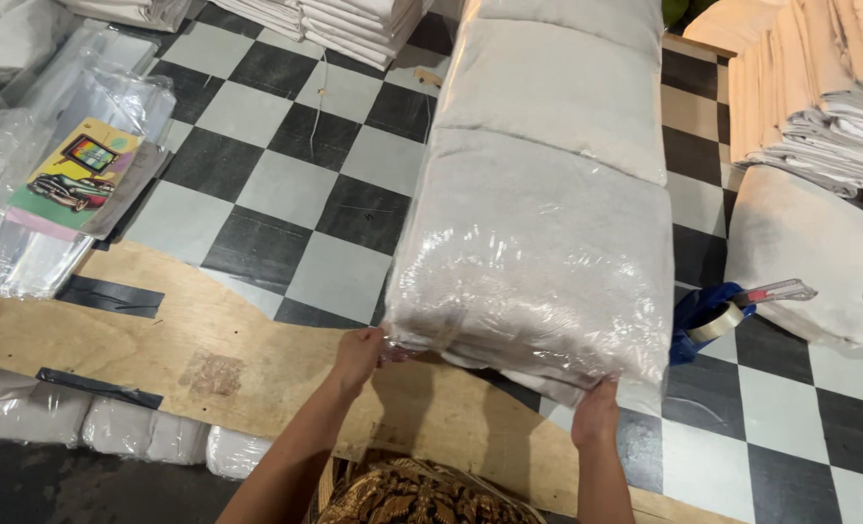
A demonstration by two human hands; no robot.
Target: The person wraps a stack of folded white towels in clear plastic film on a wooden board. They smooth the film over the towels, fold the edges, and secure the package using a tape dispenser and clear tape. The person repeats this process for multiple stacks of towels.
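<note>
Both hands, left point(358, 354) and right point(596, 412), have fingers clamped on the near end of the wrapped bundle point(538, 252), whose long axis runs straight away from the fingertips across the checkered floor point(286, 184).

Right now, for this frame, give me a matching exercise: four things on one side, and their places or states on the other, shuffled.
Things:
1. plastic-wrapped bundle
2. tape dispenser
3. colourful printed card
4. plywood sheet

Places or states:
A. lies flat on the checkered floor, under the person's arms
B. gripped at its near end by the left hand and right hand
C. rests on clear plastic bags at the left
D. sits on the floor to the right of the bundle, beside a white pillow

Pairs: 1-B, 2-D, 3-C, 4-A
</note>
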